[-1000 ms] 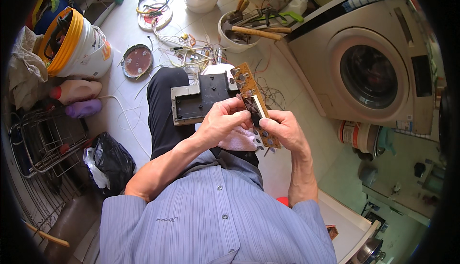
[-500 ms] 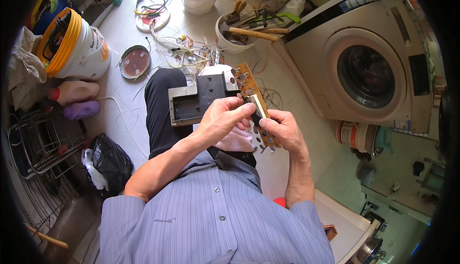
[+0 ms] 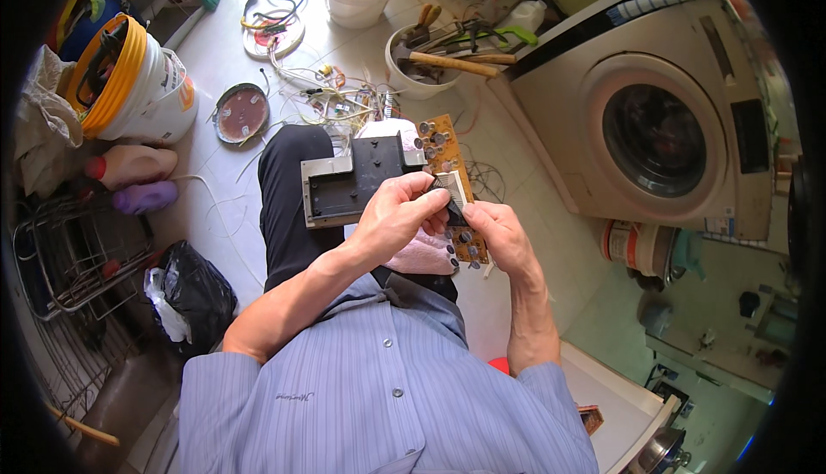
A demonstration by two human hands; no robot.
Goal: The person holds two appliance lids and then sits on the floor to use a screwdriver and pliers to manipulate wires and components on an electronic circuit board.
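Note:
Over my lap I hold a brown circuit board [image 3: 442, 138], long and narrow, with round dark components along it. A pale ridged piece [image 3: 451, 187] with a black part beneath it sits at the board's middle. My left hand [image 3: 397, 214] pinches at the black part, thumb and fingers closed together. My right hand [image 3: 502, 237] grips the board's right edge by the pale piece, its thumb on top. Fingers hide where the pieces meet. A black casing [image 3: 371, 177] with a metal-coloured rim rests on my thighs, left of the board. Below the board lies a pink cloth [image 3: 422, 255].
Tangled wires [image 3: 353, 100] spread on the floor ahead, beside a round brown plate [image 3: 241, 113]. A white bucket of tools [image 3: 419, 87] holds a wooden-handled hammer. A washing machine [image 3: 658, 121] stands at right, a yellow-rimmed bucket [image 3: 142, 87] and black bag [image 3: 198, 293] at left.
The circuit board has turned, its near end swinging left, and the pale piece now shows its ridged face. My right hand has shifted slightly left and down; the left hand has hardly moved.

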